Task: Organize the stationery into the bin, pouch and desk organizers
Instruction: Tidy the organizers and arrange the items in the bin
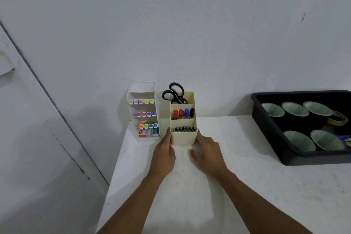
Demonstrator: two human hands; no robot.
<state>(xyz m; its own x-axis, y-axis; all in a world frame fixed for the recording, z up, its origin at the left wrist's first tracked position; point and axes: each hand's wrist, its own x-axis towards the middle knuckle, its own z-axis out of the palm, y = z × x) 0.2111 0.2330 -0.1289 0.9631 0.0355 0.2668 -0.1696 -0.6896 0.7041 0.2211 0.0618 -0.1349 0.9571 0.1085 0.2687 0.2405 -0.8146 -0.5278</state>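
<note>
A cream plastic organizer (183, 136) stands upright near the bench's (247, 186) back left corner. Its long axis runs from the person toward the wall, in three stepped pockets that rise toward the back. The left hand (164, 153) lies flat against its left wall with the fingers straight and together. The right hand (208, 153) presses the right wall with the thumb spread out on the bench; its fingertips are hidden behind the corner.

Dark pens (185, 128) fill the front pocket, and four markers (183, 113), two red, one blue and one black, stand caps up in the middle. Black scissors (173, 93) stand in the rear pocket with their looped handles up and blades hidden.

Just to the left stands a clear tiered rack (144, 110) with rows of pastel and bright highlighter caps; the small boxes at its foot are too blurred to read. At the right, a glossy black bin (269, 129), cut off by the frame, holds five pale green cups (296, 109) and a roll of yellowish tape (337, 119). The bench top is white and rough.
</note>
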